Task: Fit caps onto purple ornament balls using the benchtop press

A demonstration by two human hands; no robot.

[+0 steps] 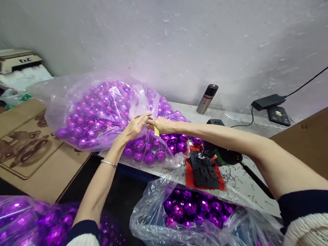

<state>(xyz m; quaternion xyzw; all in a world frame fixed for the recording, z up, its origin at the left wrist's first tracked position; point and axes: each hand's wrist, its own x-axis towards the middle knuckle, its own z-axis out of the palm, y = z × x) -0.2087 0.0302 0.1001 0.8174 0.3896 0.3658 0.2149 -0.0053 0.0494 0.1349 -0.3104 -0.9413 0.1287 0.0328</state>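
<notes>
A large clear plastic bag [56,95] full of shiny purple faceted balls [102,105] lies on the table against the wall. My left hand [136,127] is at the front of this bag, its fingers closed on the plastic. Touching it, my right hand [162,125] also pinches the bag's film, and something yellow shows at its fingers. The fingertips of both hands partly overlap, so the exact grip is hidden. Below them, more purple balls [149,157] rest in the bag's loose front part.
A black machine with a slotted plate [203,169] stands on red cloth [189,174]. Behind are a spray can [207,98] and a power adapter [268,102]. An open bag [148,215] of purple balls hangs at the front. Cardboard [36,163] and a scale [11,61] are left.
</notes>
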